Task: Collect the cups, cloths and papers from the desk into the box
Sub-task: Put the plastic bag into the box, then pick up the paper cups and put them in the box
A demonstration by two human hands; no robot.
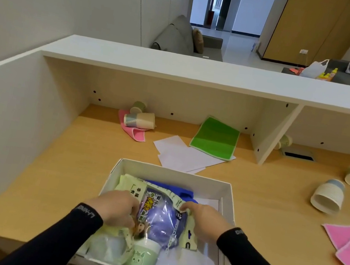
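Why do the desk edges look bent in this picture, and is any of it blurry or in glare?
Head view: the wide-angle lens bows straight lines, so the shelf curves toward the frame edges. Lighting is soft and even, shadows faint. The plastic packet held by the left hand and right hand shows mild sheen. Far cups look soft.
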